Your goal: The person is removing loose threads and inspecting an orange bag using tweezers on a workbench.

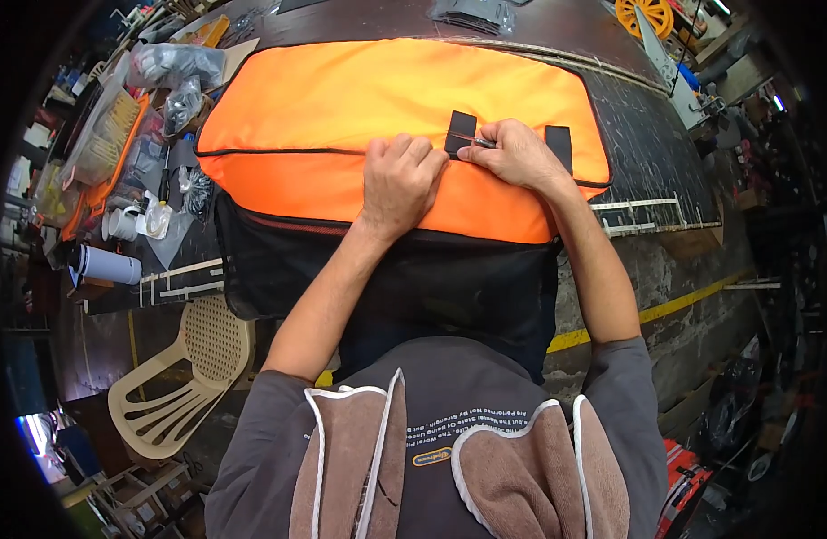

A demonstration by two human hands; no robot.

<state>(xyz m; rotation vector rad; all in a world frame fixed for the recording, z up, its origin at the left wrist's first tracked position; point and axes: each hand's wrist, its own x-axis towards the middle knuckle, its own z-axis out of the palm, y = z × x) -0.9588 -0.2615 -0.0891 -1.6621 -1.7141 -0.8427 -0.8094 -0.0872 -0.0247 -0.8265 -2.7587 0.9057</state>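
Observation:
A large, bright orange padded cover or bag [306, 99] with black piping lies on the dark worktable. My left hand [400, 182] is closed on its front seam, fingers curled over the orange fabric. Just to the right, my right hand [512, 157] pinches a slim, dark, pointed tool [485, 142], whose exact kind I cannot make out. The tool's tip points left, over a short black strap [462, 126] on the cover. A second black strap [558, 144] lies to the right, partly behind my right wrist. Black fabric [449, 278] hangs below the orange front.
Plastic bags [175, 65], a clear bin [108, 135] and a grey-white cylinder [110, 265] crowd the table's left side. A beige plastic chair [193, 368] stands at the lower left. White rulers [642, 216] mark the table's right edge. Dark flat pieces [475, 13] lie at the back.

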